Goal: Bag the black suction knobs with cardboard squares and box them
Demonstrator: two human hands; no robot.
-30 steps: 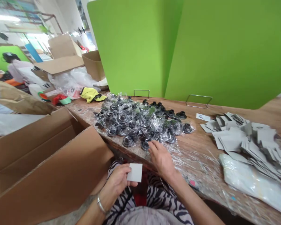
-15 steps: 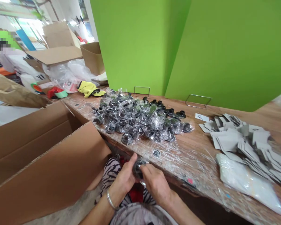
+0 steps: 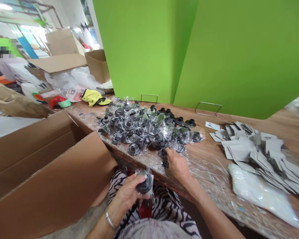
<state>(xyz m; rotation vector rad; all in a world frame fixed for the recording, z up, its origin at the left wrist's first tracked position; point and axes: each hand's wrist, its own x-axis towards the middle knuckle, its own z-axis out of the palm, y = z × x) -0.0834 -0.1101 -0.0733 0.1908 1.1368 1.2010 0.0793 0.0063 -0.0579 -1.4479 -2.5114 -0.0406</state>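
My left hand (image 3: 126,194) is closed round a black round ringed part (image 3: 145,184) in a clear plastic bag, low in front of the table edge. A white card shows beside the part inside the bag. Over the table, my right hand (image 3: 177,165) has its fingertips pinched on another bagged black round part (image 3: 163,152) at the near edge of a pile. That pile of bagged black parts (image 3: 129,124) spreads over the middle of the table. Some black parts (image 3: 190,122) at its back right look unbagged.
An open cardboard box (image 3: 52,172) stands at the left against the table. To the right lie grey-white cards (image 3: 241,149) and a stack of clear bags (image 3: 261,192). Green panels (image 3: 144,49) rise behind, with wire stands (image 3: 149,98). A yellow glove (image 3: 93,98) lies at the back left.
My right hand has left the part both hands were at and moved up and right to the pile's near edge. My left hand keeps the bagged part, now slightly lower.
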